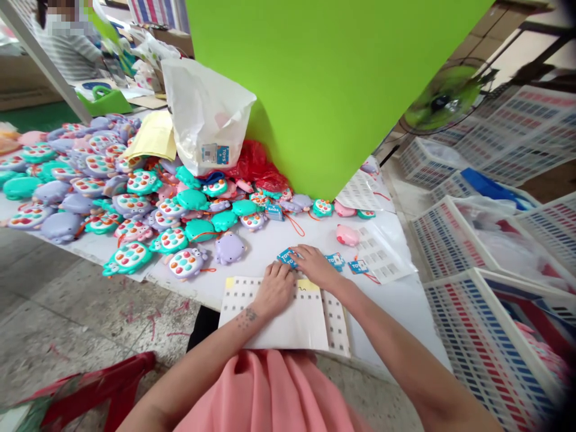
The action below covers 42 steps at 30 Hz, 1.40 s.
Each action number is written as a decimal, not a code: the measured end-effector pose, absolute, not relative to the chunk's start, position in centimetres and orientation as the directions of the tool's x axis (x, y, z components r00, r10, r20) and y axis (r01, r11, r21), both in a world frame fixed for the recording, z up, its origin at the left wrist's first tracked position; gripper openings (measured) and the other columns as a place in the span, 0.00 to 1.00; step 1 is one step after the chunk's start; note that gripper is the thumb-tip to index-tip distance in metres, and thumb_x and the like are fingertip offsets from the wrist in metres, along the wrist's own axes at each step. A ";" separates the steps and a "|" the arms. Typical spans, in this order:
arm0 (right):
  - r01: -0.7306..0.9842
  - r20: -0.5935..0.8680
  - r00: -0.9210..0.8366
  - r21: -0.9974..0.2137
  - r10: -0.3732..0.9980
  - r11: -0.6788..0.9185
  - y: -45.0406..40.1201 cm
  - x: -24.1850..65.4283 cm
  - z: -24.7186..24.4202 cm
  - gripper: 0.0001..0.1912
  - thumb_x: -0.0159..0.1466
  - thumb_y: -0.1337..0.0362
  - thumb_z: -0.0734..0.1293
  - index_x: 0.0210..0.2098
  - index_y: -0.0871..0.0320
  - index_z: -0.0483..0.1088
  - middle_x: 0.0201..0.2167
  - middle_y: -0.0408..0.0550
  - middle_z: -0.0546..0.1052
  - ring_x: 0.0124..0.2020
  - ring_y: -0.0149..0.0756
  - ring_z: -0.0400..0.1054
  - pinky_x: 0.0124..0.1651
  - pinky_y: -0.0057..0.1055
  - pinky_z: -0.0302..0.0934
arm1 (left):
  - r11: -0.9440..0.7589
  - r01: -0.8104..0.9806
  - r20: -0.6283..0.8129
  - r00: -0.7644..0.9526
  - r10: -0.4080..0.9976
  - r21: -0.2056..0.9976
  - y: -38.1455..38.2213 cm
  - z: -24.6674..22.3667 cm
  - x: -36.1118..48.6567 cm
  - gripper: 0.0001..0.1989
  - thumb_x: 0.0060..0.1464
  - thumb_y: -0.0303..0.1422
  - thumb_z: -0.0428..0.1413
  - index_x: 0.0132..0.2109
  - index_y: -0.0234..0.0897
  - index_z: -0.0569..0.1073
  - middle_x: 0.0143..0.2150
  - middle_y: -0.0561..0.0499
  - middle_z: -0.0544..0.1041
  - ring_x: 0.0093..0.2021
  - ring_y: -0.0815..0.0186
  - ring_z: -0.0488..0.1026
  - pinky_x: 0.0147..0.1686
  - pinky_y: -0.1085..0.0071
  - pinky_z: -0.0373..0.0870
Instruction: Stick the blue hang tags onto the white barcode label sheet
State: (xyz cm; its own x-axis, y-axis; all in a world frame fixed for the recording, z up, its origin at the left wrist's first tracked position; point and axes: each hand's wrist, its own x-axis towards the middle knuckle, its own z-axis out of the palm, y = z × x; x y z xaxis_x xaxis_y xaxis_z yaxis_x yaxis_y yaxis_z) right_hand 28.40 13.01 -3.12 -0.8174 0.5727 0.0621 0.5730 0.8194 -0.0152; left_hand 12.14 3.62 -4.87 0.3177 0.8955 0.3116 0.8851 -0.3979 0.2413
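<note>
"Pink garment (274,396) nearest. Fingers?"
"Left hand (276,285): together. Right hand (310,264): bent over a blue tag (284,257); pinching cannot be confirmed."
"Tag's position, step?"
"On the counter (400,300), just beyond the printed sheets (288,327). Tag handling, apparently; next move calls for precise finger placement."

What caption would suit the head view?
Left hand over a printed sheet, right hand at a blue tag, colourful toys heaped nearby.

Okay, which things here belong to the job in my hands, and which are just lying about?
Likely part of the job:
blue tags
printed sheets
animal toys

Probably just lying about:
fan
white crates
red frame, lower left
</note>
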 end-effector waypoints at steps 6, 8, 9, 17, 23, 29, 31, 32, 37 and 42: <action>0.460 0.086 -0.888 0.127 0.452 0.879 12.5 28.3 -2.7 0.15 0.63 0.72 0.60 0.49 0.62 0.66 0.47 0.55 0.71 0.49 0.42 0.61 0.49 0.39 0.59 | -0.414 0.884 0.297 0.345 0.891 0.217 3.4 -4.5 12.1 0.10 0.59 0.31 0.45 0.39 0.35 0.70 0.43 0.45 0.68 0.43 0.58 0.62 0.45 0.60 0.60; 0.447 0.106 -0.894 0.157 0.435 0.880 12.2 28.4 -2.4 0.13 0.64 0.73 0.58 0.47 0.63 0.67 0.44 0.55 0.72 0.46 0.42 0.62 0.47 0.38 0.59 | -0.423 0.882 0.291 0.357 0.888 0.208 3.4 -4.5 12.1 0.10 0.60 0.31 0.44 0.38 0.35 0.70 0.41 0.45 0.68 0.42 0.58 0.62 0.44 0.60 0.60; 0.450 0.119 -0.892 0.166 0.435 0.878 12.0 28.4 -2.4 0.12 0.64 0.73 0.58 0.45 0.63 0.67 0.43 0.54 0.72 0.44 0.41 0.62 0.46 0.37 0.60 | -0.425 0.881 0.287 0.361 0.887 0.207 3.5 -4.5 12.0 0.10 0.60 0.31 0.44 0.37 0.35 0.70 0.40 0.45 0.68 0.41 0.58 0.62 0.44 0.60 0.60; 0.482 0.240 -0.859 0.085 0.452 0.872 11.7 28.1 -2.9 0.11 0.64 0.73 0.58 0.39 0.59 0.71 0.36 0.52 0.74 0.40 0.39 0.63 0.42 0.35 0.60 | -0.422 0.884 0.263 0.367 0.892 0.199 3.6 -5.1 12.0 0.10 0.60 0.33 0.44 0.38 0.35 0.69 0.39 0.45 0.68 0.40 0.58 0.63 0.42 0.60 0.59; 0.613 0.341 -0.748 0.024 0.570 0.790 11.7 29.8 -1.6 0.15 0.65 0.72 0.57 0.48 0.57 0.70 0.45 0.50 0.74 0.43 0.38 0.63 0.47 0.36 0.58 | -0.429 0.877 0.267 0.370 0.890 0.217 3.5 -4.8 11.9 0.10 0.61 0.33 0.43 0.37 0.36 0.68 0.37 0.47 0.68 0.39 0.59 0.63 0.42 0.60 0.58; 0.805 0.305 -0.576 0.052 0.759 0.590 11.8 36.0 -1.8 0.17 0.64 0.71 0.58 0.49 0.56 0.71 0.43 0.52 0.74 0.44 0.43 0.64 0.48 0.39 0.57 | -0.412 0.883 0.238 0.360 0.902 0.227 3.7 -5.1 11.9 0.08 0.61 0.31 0.44 0.38 0.36 0.68 0.36 0.47 0.70 0.39 0.59 0.64 0.42 0.60 0.58; 0.802 0.196 -0.592 0.052 0.782 0.595 11.8 37.7 -2.3 0.18 0.61 0.74 0.59 0.48 0.56 0.71 0.44 0.52 0.74 0.45 0.43 0.64 0.49 0.39 0.57 | -0.414 0.883 0.233 0.364 0.902 0.222 3.8 -5.1 11.9 0.08 0.60 0.28 0.44 0.38 0.36 0.67 0.37 0.47 0.70 0.39 0.59 0.64 0.41 0.60 0.58; 0.796 0.137 -0.604 0.043 0.785 0.604 11.7 38.3 -2.3 0.20 0.59 0.76 0.59 0.48 0.55 0.71 0.45 0.52 0.74 0.46 0.43 0.64 0.49 0.39 0.58 | -0.414 0.883 0.231 0.365 0.902 0.221 3.8 -5.1 11.9 0.08 0.60 0.27 0.44 0.38 0.36 0.67 0.37 0.47 0.70 0.39 0.59 0.64 0.41 0.60 0.58; 0.814 0.181 -0.550 -0.101 0.815 0.572 10.4 36.1 0.4 0.25 0.56 0.78 0.57 0.49 0.57 0.70 0.46 0.53 0.73 0.47 0.43 0.64 0.50 0.42 0.58 | -0.409 0.877 0.240 0.353 0.905 0.251 3.6 -4.9 11.9 0.08 0.60 0.30 0.44 0.38 0.36 0.67 0.37 0.47 0.70 0.39 0.58 0.64 0.42 0.60 0.57; 0.747 0.169 -0.530 -0.371 0.831 0.552 6.9 29.4 1.8 0.18 0.62 0.71 0.57 0.48 0.54 0.70 0.39 0.49 0.72 0.42 0.37 0.66 0.46 0.34 0.61 | -0.368 0.871 0.218 0.309 0.926 0.326 3.7 -4.8 11.8 0.08 0.58 0.25 0.44 0.40 0.36 0.67 0.36 0.47 0.71 0.39 0.59 0.64 0.42 0.60 0.57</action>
State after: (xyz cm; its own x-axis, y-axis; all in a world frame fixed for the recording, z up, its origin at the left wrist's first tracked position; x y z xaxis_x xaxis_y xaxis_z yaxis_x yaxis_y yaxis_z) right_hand 29.41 6.94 1.80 -0.5299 0.8309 0.1695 0.7468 0.5519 -0.3709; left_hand 11.76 3.75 -4.83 0.3094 0.9257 0.2178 0.8709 -0.3678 0.3259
